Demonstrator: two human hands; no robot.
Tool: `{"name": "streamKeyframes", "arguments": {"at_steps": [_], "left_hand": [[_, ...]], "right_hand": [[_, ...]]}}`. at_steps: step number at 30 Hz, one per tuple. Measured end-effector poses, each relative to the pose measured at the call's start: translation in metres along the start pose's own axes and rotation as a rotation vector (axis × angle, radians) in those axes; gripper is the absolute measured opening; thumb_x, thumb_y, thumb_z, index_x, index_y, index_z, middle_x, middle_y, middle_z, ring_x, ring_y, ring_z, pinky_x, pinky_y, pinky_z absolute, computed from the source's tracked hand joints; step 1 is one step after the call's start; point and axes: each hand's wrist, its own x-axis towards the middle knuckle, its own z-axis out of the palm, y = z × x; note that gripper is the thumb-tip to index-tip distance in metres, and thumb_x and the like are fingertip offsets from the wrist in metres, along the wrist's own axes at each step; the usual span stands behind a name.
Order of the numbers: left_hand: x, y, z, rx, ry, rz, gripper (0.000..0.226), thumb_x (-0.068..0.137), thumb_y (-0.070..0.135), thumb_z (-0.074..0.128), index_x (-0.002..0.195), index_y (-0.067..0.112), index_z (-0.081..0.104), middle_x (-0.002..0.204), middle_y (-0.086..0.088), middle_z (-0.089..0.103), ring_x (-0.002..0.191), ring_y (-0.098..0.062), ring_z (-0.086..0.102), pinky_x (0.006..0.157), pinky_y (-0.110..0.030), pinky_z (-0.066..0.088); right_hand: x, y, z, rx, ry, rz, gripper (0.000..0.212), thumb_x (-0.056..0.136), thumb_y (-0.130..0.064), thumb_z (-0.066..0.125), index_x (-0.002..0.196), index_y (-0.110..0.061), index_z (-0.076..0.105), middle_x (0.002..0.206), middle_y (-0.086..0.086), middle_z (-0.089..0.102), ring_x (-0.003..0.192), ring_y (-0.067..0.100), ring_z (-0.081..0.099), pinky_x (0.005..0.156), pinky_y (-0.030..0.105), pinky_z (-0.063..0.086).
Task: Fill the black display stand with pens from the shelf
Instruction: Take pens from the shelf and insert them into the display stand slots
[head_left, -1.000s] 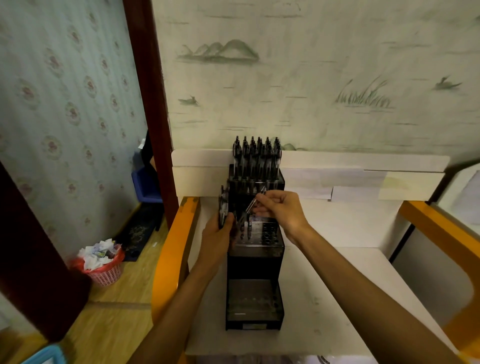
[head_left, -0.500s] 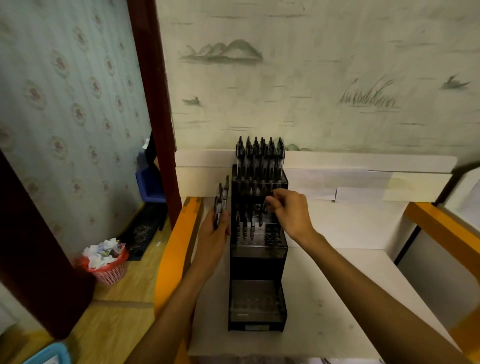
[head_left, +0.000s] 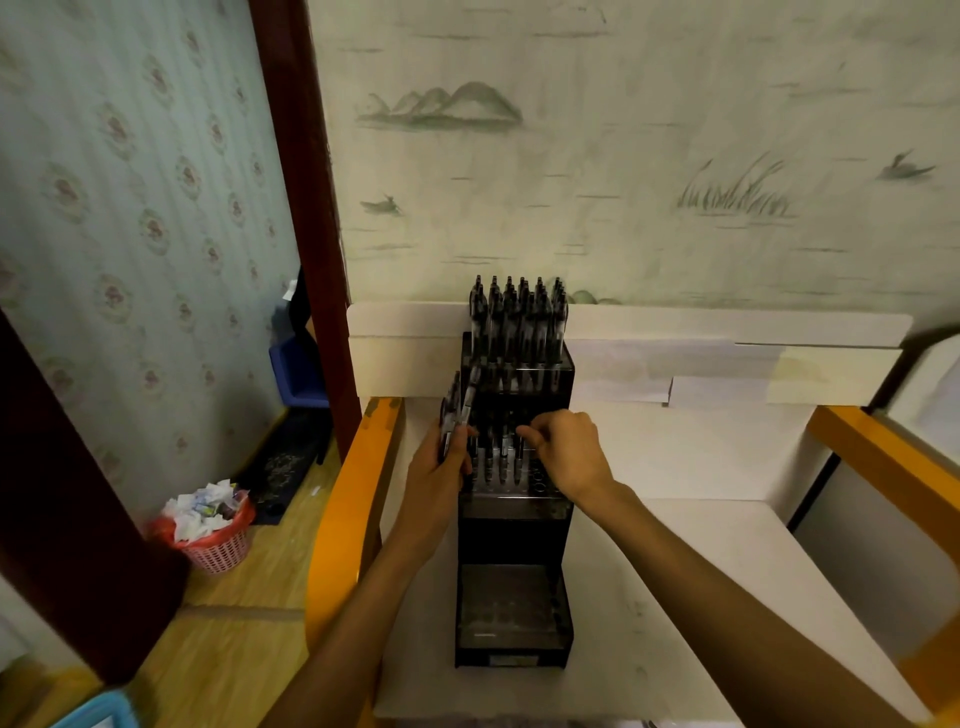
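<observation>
The black display stand (head_left: 514, 525) stood on a white surface (head_left: 727, 571) against pale wallpaper (head_left: 623, 156) painted with hills and reeds — its top tier full of pens (head_left: 517, 317). The left hand (head_left: 441, 478) gripped a bundle of pens (head_left: 453, 415) beside it; the right hand (head_left: 569, 452) pinched 1 at the middle tier. A pink wastebasket (head_left: 213, 535) sat on the wooden floor (head_left: 228, 623).

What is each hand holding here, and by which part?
Left hand grips a bundle of pens by their lower ends. Right hand pinches one pen in the stand, near its top.
</observation>
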Motion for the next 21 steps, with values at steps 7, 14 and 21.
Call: {"name": "streamKeyframes", "arguments": {"at_steps": [7,14,21], "left_hand": [[0.0,-0.002,0.009,-0.015,-0.045,-0.062,0.024,0.103,0.028,0.049,0.114,0.016,0.066,0.07,0.012,0.067,0.06,0.003,0.059,0.051,-0.008,0.042],[-0.001,-0.003,0.019,0.011,-0.052,-0.084,0.025,0.104,0.028,0.047,0.106,0.013,0.067,0.076,-0.005,0.071,0.047,0.001,0.053,0.045,-0.009,0.038],[-0.003,0.003,0.024,0.02,-0.146,-0.088,0.033,0.104,0.036,0.042,0.107,0.011,0.064,0.082,-0.013,0.074,0.04,-0.004,0.042,0.039,-0.015,0.033]], "right_hand": [[-0.003,-0.001,-0.013,0.087,0.024,0.009,0.023,0.089,-0.031,0.072,0.073,-0.014,0.075,0.06,-0.006,0.066,0.053,0.004,0.059,0.06,0.013,0.044],[-0.002,-0.017,-0.036,0.917,-0.179,0.118,0.017,0.088,-0.01,0.073,0.105,-0.008,0.073,0.095,0.011,0.077,0.09,0.025,0.074,0.081,0.034,0.061],[-0.004,-0.018,-0.042,1.074,-0.167,0.168,0.019,0.089,-0.008,0.07,0.104,0.003,0.07,0.097,0.02,0.075,0.086,0.03,0.073,0.08,0.035,0.062]]}}
